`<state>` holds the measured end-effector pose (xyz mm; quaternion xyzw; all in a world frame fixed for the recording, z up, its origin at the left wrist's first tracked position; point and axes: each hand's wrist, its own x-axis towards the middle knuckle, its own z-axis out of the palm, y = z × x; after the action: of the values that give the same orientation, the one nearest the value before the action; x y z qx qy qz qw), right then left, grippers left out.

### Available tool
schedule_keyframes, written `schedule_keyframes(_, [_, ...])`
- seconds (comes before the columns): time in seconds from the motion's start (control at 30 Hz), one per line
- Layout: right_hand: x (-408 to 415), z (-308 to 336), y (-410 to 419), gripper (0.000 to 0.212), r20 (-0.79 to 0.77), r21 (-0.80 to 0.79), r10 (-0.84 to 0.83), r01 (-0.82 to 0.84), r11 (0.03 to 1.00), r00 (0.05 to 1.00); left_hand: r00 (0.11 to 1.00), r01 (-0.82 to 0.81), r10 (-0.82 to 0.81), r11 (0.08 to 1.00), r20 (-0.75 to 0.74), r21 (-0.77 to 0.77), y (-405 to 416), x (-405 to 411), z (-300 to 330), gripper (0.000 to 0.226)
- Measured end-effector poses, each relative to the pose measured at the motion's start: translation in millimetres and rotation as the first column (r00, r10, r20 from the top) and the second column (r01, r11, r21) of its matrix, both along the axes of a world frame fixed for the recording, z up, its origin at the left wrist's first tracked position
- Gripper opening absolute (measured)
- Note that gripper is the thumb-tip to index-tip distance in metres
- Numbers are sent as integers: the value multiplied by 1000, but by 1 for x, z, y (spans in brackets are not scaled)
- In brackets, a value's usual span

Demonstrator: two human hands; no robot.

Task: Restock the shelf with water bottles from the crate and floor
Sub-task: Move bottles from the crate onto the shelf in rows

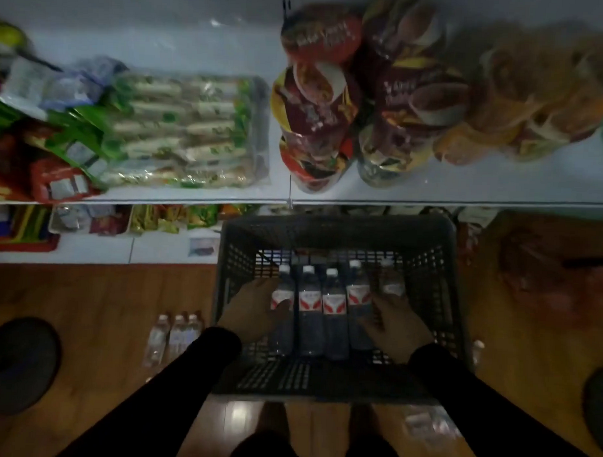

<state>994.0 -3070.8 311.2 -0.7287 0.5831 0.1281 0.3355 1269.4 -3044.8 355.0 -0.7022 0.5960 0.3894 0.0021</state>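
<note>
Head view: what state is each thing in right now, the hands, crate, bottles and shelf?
Dark plastic mesh crate: on the wooden floor, top open, holding a row of bottles.
Clear water bottles with red labels: lying side by side in the crate, capped.
Left hand: on the leftmost bottle.
Right hand: on the rightmost bottles.
Clear bottles left of the crate: on the floor.
White shelf: stocked with snack packets.
</note>
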Motion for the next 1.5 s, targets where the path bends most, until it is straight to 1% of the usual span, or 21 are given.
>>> schedule_keyframes(0.07, [-10,-35,3,58,-31,90,-38,40,995,999,1000,28,-27,996,-13,84,-2,-17,-35,50])
schedule_keyframes(0.17, [-19,-94,3,66,-39,226,-167,172,959,985,997,75,-74,980,-13,186,-6,-41,-86,46])
schedule_keyframes(0.27, [-24,-149,3,67,-39,307,-311,308,901,950,992,128,-128,955,-19,269,-10,-63,-127,57])
schedule_keyframes(0.33, [-22,-183,0,71,-20,347,-399,381,857,917,988,152,-150,950,-31,271,-14,-74,-151,58])
schedule_keyframes(0.4, [-15,-205,-3,80,-12,389,-425,395,832,905,988,154,-149,952,-40,265,-16,-82,-174,59])
schedule_keyframes(0.5, [-5,-234,-6,78,-28,422,-495,459,782,869,989,149,-136,950,-64,275,-21,-91,-200,58])
schedule_keyframes(0.6, [-7,-242,-12,89,12,412,-521,470,780,854,993,107,-89,962,-83,250,-24,-96,-211,54])
schedule_keyframes(0.63, [-9,-234,-13,93,40,424,-541,476,771,840,993,80,-57,967,-99,244,-25,-97,-210,54])
schedule_keyframes(0.67, [-11,-223,-14,89,67,440,-571,490,753,818,993,49,-20,967,-118,251,-26,-98,-208,55])
schedule_keyframes(0.73, [-11,-193,-14,58,136,449,-583,475,757,801,985,-15,59,966,-164,258,-29,-98,-201,58])
schedule_keyframes(0.77, [-11,-178,-13,52,166,438,-576,463,770,800,975,-50,103,965,-195,259,-32,-98,-193,59])
schedule_keyframes(0.8, [-10,-163,-12,53,203,421,-569,453,786,797,957,-93,159,961,-243,261,-36,-98,-185,60])
schedule_keyframes(0.9, [-2,-115,-18,60,345,375,-503,375,848,793,829,-238,339,933,-444,269,-52,-97,-151,68])
schedule_keyframes(0.97, [6,-82,-27,57,430,338,-433,303,891,793,733,-312,391,920,-557,236,-65,-93,-117,68])
schedule_keyframes(1.0, [10,-63,-31,56,474,320,-400,269,908,784,705,-334,392,919,-591,210,-72,-90,-100,66])
schedule_keyframes(1.07, [17,-30,-39,63,551,283,-354,230,931,755,700,-324,323,938,-636,120,-81,-81,-60,61])
schedule_keyframes(1.13, [23,5,-48,70,598,235,-317,218,947,736,721,-266,233,963,-652,51,-87,-71,-15,66])
schedule_keyframes(1.27, [28,79,-64,76,681,183,-257,181,966,685,779,-136,27,982,-626,-127,-95,-54,79,68])
schedule_keyframes(1.33, [29,121,-69,80,740,152,-257,219,964,621,802,-76,-85,967,-591,-242,-100,-49,129,67])
schedule_keyframes(1.4, [29,165,-72,75,791,84,-215,247,965,573,799,-31,-175,944,-575,-330,-106,-45,180,66])
schedule_keyframes(1.5, [30,236,-80,70,838,-50,-134,319,947,528,793,40,-329,867,-512,-496,-113,-46,259,61])
